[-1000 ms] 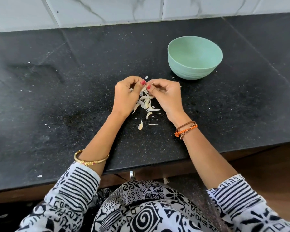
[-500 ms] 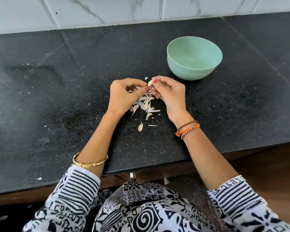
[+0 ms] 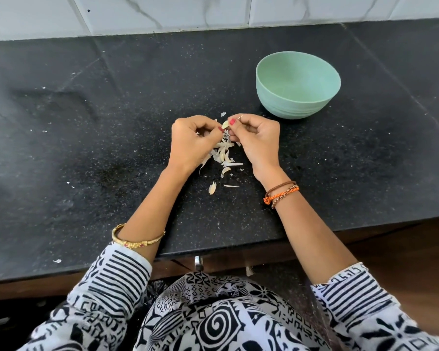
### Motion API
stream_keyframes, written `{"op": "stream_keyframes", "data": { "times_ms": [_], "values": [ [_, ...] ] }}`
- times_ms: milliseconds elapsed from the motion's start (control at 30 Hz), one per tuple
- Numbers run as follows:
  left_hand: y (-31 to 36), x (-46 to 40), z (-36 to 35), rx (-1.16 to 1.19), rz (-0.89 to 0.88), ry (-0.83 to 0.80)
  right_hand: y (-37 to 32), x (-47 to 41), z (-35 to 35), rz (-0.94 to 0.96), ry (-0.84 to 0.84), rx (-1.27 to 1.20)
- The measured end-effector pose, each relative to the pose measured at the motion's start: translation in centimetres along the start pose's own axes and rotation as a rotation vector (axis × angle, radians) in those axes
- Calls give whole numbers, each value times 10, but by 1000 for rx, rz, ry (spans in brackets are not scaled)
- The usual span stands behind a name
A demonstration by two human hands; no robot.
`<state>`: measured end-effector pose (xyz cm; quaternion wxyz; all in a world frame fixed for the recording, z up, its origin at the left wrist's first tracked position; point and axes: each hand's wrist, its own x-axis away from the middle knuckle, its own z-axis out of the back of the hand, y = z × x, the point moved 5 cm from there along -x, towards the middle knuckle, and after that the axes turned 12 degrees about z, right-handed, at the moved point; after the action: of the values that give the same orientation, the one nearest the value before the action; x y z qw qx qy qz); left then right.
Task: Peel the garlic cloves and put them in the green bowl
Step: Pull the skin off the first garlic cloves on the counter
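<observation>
Garlic clove (image 3: 225,124) sits pinched between both sets of fingertips, left hand (image 3: 192,144) and right hand (image 3: 257,140) curled close together above the peels (image 3: 223,158) on the counter (image 3: 112,122); bowl (image 3: 297,85) stands beyond the right hand, apart.

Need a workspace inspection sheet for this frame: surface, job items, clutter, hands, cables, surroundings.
Surface: black speckled countertop, flecked with white bits.
Job's things: garlic clove pinched between both hands; green bowl upright beyond the right hand, no cloves visible inside.
Clutter: garlic peels piled under the hands.
Hands: left hand and right hand both grip the clove.
Cables: nothing seen.
Surroundings: white marbled wall tiles.
</observation>
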<state>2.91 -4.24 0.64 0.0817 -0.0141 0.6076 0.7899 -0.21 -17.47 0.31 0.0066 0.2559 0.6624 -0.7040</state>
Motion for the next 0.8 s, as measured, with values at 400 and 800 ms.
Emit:
{"op": "stream_keyframes", "data": {
  "times_ms": [400, 800],
  "values": [
    [1, -3, 6, 184, 90, 19, -3, 1, -7, -186, -159, -229],
    [-3, 3, -3, 291, 238, -91, -2, -1, 8, 21, 20, -48]
  ]
}}
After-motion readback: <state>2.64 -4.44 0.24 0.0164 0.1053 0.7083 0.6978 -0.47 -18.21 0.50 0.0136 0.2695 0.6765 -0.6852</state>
